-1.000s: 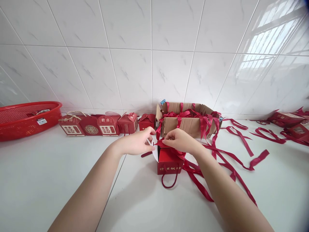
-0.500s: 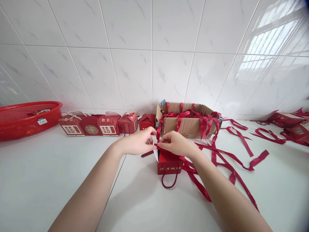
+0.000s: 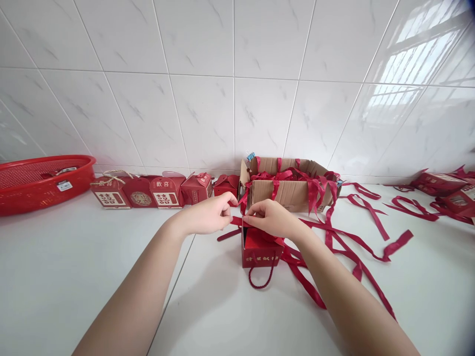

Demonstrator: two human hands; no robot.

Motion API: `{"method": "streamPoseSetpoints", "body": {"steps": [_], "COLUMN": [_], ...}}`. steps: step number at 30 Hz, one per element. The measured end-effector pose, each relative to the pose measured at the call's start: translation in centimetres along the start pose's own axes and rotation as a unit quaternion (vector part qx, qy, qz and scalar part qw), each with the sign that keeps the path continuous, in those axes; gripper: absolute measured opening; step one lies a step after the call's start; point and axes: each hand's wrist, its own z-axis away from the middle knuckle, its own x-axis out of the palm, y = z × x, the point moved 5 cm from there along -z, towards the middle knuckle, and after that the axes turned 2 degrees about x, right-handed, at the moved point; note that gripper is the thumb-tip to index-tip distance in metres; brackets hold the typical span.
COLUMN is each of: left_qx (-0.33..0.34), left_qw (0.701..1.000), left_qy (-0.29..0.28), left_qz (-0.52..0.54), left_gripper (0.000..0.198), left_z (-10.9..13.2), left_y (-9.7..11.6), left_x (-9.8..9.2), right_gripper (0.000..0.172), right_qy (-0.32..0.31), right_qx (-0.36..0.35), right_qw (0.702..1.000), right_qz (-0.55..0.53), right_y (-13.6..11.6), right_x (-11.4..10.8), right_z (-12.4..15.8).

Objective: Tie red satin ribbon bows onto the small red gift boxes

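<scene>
A small red gift box (image 3: 261,253) with gold lettering stands on the white counter, its dark red cord handle (image 3: 260,286) hanging down the front. At its upper left edge, my left hand (image 3: 211,213) pinches the end of a flat red ribbon (image 3: 236,221). My right hand (image 3: 270,217) lies over the top of the box, thumb and fingertips closed on the same strip by the box's edge. The strip is stretched short between both hands. My right hand hides part of the lid, and a narrow dark gap shows at the box's left side.
Behind stands a cardboard box (image 3: 287,195) draped with red ribbons. Loose ribbons (image 3: 356,237) trail over the counter to the right. Several red gift boxes (image 3: 139,192) line the tiled wall, with a red plastic basket (image 3: 79,182) at far left and more boxes (image 3: 440,182) at far right.
My left hand has moved slightly left, drawing out more of the red ribbon. The white inner flap seen at the box's left side no longer shows. My right hand has barely moved.
</scene>
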Motion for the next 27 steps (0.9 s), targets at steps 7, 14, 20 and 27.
{"method": "streamPoseSetpoints", "body": {"steps": [7, 14, 20, 27], "left_qx": [-0.057, -0.053, -0.026, 0.049], "left_qw": [0.995, 0.987, 0.949, 0.898], "left_qy": [-0.024, 0.14, 0.252, 0.346], "left_qz": [-0.073, 0.057, 0.188, 0.268], "left_gripper": [0.016, 0.015, 0.012, 0.012], "left_z": [0.3, 1.2, 2.5, 3.8], "left_y": [-0.7, -1.0, -1.1, 0.6], "left_x": [0.0, -2.9, -4.5, -5.7], "right_gripper": [0.036, 0.033, 0.032, 0.031], "right_qy": [-0.005, 0.032, 0.003, -0.148], "right_qx": [0.01, 0.002, 0.118, 0.164], "right_qw": [1.0, 0.999, 0.985, 0.963], "right_qz": [0.005, -0.017, 0.123, 0.155], "right_y": [0.4, 0.1, 3.7, 6.5], "right_x": [-1.3, -3.3, -5.5, -5.5], "right_z": [0.4, 1.0, 1.4, 1.4]}}
